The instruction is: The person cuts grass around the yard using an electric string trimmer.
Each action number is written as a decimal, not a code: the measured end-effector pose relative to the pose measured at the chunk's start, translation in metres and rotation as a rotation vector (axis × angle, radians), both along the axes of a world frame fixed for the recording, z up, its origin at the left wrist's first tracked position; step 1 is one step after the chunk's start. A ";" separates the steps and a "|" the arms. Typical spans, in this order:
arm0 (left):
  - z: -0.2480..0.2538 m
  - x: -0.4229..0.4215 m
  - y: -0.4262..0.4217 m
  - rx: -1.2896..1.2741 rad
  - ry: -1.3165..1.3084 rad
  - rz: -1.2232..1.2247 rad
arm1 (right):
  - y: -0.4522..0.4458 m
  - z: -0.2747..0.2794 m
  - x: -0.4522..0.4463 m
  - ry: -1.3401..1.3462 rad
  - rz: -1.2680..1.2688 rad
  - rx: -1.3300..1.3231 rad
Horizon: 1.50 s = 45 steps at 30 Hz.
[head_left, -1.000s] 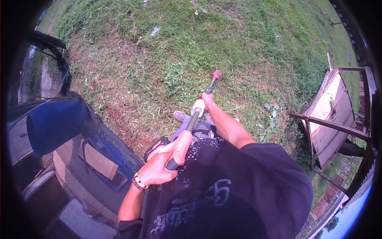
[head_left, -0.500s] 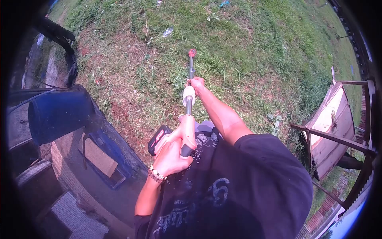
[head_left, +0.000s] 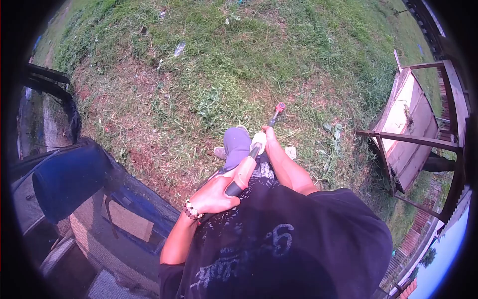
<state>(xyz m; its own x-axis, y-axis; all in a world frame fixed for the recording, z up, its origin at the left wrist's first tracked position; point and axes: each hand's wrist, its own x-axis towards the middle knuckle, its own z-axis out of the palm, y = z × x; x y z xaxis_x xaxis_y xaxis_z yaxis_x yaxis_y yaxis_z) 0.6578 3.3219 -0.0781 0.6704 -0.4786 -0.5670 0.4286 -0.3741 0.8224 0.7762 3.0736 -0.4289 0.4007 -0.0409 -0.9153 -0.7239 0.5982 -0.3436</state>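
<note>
A cordless grass trimmer [head_left: 245, 173] slants from my waist out to the right, over the grass. My left hand [head_left: 215, 195], with a beaded bracelet at the wrist, is wrapped round its rear handle and hides the battery end. Farther along, my right hand [head_left: 269, 132] is closed on the grey shaft, just beyond a pale collar [head_left: 258, 141]. At the far end the red head [head_left: 280, 107] is tilted above cut grass; its cutting part is not visible. My trousered leg [head_left: 237, 144] and a shoe show beside the shaft.
Left of me are a blue barrel [head_left: 69, 179] and a board [head_left: 128, 219] among dark mesh. A wooden frame with pale panels [head_left: 406, 124] stands on the right. A clear plastic bottle [head_left: 179, 48] lies in the grass ahead, with leafy weeds [head_left: 332, 142] nearer.
The trimmer has swung right, its head now nearer my body. Both hands keep their hold. My leg and shoes have come into sight, and the battery is now mostly hidden.
</note>
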 end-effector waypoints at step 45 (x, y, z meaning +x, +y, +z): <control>0.057 0.109 0.005 0.256 -0.057 0.105 | 0.129 0.011 0.164 0.025 0.398 0.108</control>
